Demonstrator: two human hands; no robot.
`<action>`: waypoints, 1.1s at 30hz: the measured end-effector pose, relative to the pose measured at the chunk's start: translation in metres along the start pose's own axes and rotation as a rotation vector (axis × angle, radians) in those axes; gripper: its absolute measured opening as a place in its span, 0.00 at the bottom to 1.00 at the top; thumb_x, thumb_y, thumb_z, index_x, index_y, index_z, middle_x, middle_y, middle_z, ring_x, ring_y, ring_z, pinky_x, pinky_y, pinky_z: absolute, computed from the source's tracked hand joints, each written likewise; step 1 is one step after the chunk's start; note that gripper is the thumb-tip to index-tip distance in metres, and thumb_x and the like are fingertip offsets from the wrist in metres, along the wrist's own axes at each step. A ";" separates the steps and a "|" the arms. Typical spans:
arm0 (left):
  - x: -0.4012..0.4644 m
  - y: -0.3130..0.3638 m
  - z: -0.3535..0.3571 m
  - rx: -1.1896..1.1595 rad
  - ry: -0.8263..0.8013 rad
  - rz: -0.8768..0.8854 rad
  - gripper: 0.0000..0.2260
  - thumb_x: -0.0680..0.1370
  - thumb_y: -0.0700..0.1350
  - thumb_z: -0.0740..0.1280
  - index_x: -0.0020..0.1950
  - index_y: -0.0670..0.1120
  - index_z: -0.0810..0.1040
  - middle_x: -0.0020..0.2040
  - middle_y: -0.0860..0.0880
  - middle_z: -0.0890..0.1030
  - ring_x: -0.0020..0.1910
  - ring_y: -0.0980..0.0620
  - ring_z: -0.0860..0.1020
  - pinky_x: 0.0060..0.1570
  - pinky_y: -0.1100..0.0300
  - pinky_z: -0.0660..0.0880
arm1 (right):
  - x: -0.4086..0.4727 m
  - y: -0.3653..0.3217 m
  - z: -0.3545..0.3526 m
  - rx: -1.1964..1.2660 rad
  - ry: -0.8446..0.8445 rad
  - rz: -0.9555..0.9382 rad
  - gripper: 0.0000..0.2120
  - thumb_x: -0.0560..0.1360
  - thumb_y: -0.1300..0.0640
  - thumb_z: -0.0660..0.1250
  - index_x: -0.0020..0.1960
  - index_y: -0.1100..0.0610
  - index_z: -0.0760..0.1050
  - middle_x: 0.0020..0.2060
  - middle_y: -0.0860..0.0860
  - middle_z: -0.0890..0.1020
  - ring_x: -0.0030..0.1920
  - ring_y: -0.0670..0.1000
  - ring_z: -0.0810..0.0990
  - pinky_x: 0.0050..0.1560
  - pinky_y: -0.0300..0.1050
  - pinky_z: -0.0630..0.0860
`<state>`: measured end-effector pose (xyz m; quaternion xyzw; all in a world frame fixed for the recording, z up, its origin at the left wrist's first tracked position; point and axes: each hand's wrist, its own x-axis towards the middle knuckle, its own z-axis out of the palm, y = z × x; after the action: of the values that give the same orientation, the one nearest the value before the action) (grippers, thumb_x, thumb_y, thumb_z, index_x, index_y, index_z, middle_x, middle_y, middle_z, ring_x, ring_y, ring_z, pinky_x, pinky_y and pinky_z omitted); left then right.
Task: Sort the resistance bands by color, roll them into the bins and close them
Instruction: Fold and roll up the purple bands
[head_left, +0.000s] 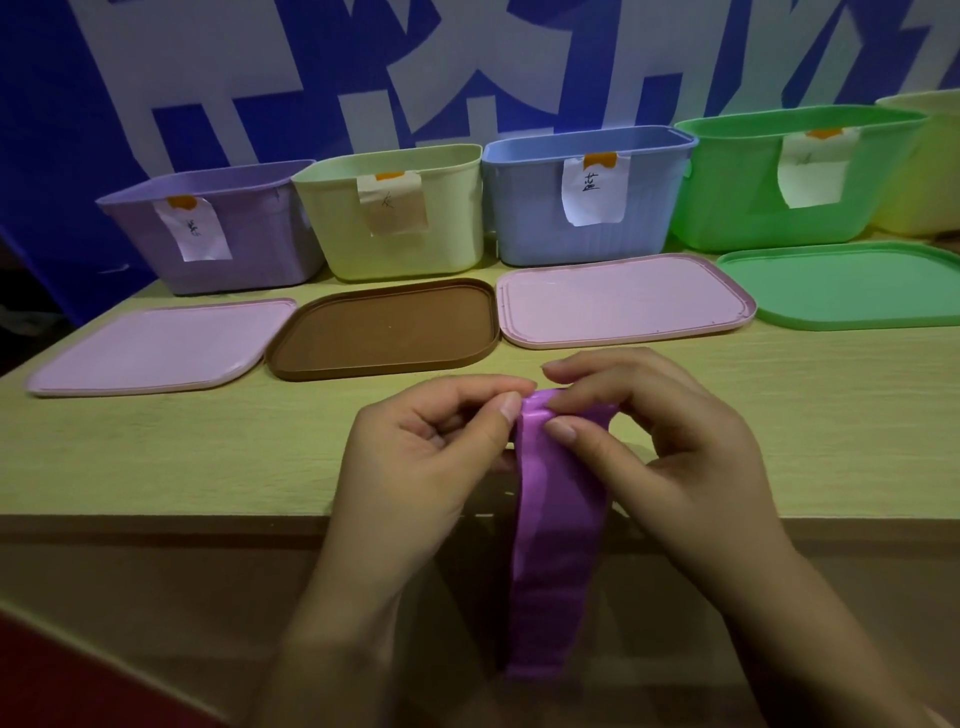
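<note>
Four flat lids (382, 327) lie between hands (545, 441) and open bins (587, 192).

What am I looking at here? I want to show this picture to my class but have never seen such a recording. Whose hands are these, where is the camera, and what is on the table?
There is no machine: a person works with two bare hands. The single picture comes from a camera worn on the head, looking forward and down.

The left hand and right hand both pinch the top end of a purple stretchy rubber band, which hangs down past the edge of the pale wooden table.

At the back stand open plastic bins with paper labels: purple, pale yellow-green, blue and green; part of a yellow one shows at the right edge. In front lie four flat lids: pink, brown, pink and green.
</note>
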<state>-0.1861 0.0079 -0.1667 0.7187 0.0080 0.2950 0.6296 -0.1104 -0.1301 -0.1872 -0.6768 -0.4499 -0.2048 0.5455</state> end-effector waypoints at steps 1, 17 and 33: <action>0.000 0.000 0.001 0.001 -0.005 -0.001 0.06 0.71 0.40 0.68 0.42 0.50 0.83 0.37 0.54 0.85 0.36 0.59 0.82 0.33 0.68 0.77 | 0.000 0.000 0.000 0.006 0.006 0.001 0.04 0.72 0.56 0.68 0.45 0.56 0.80 0.49 0.48 0.81 0.54 0.43 0.78 0.55 0.35 0.72; 0.008 -0.012 0.000 0.029 0.096 -0.086 0.10 0.75 0.35 0.67 0.43 0.50 0.83 0.38 0.52 0.85 0.37 0.56 0.83 0.36 0.64 0.79 | 0.002 -0.020 -0.015 0.124 -0.011 -0.019 0.02 0.73 0.56 0.67 0.43 0.50 0.76 0.39 0.45 0.77 0.44 0.48 0.77 0.46 0.39 0.71; -0.003 -0.002 -0.005 0.149 -0.074 0.137 0.07 0.75 0.41 0.67 0.48 0.50 0.83 0.44 0.57 0.85 0.44 0.59 0.82 0.40 0.68 0.78 | 0.008 -0.014 -0.015 -0.164 -0.117 -0.060 0.06 0.73 0.54 0.66 0.43 0.56 0.79 0.39 0.46 0.78 0.41 0.42 0.74 0.43 0.31 0.69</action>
<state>-0.1903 0.0111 -0.1694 0.7727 -0.0429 0.3091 0.5527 -0.1150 -0.1412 -0.1684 -0.7163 -0.4826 -0.2173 0.4547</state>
